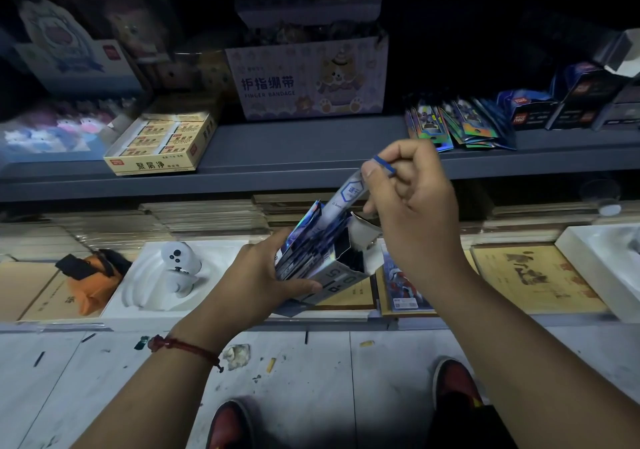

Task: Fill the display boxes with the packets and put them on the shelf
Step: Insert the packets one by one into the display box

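Observation:
My left hand [266, 275] grips a small grey display box [332, 275] from its left side, tilted, with several shiny blue packets standing in it. My right hand [412, 199] pinches the top of one long white-and-blue packet [349, 194] whose lower end is inside the box. A blue rubber band [384, 164] loops over my right fingers. More loose blue packets [457, 124] lie on the grey shelf [294, 150] to the right, beside dark display boxes [533, 109] stacked at the far right.
On the shelf stand a yellow eraser box [162, 147] and a finger bandage carton [308, 78]. Below, stacked notebooks [533, 279], a white figurine [176, 268] and an orange-black item [90, 275] fill the lower ledge. My red shoes [453, 379] stand on littered floor tiles.

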Motion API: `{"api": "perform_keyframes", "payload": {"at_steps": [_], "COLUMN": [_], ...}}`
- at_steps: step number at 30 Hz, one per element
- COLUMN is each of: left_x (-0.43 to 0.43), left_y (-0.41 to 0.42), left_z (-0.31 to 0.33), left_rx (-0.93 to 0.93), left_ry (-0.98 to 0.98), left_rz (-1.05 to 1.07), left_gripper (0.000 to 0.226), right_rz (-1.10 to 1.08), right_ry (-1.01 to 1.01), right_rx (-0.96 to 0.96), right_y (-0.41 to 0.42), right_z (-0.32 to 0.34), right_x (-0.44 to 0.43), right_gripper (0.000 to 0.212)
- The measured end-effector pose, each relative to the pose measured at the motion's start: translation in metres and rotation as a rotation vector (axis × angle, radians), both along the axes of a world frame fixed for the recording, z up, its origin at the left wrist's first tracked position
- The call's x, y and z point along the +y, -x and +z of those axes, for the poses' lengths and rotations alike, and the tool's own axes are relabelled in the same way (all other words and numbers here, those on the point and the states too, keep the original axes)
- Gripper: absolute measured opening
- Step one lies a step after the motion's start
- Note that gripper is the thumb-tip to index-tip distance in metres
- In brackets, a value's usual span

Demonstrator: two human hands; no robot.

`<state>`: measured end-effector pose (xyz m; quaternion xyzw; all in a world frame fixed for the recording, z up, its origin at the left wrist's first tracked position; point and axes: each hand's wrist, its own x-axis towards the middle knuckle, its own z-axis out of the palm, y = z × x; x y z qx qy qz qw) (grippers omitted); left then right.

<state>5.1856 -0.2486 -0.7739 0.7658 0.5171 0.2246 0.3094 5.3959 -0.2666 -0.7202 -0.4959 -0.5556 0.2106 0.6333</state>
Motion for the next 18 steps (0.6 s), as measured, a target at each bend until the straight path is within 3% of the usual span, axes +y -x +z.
{"api": "perform_keyframes", "payload": {"at_steps": [18], "left_x": [-0.0001], "left_y": [-0.003], "left_z": [0.0017], "left_rx": [-0.011], "left_ry": [-0.002], "left_rz": [0.031], "left_gripper": [0.06], "right_rz": [0.013], "right_ry": [0.228], "right_rx": [-0.054], "right_y": [0.0013], "right_z": [-0.0063], "right_x": [0.0022], "right_gripper": [0.036]}}
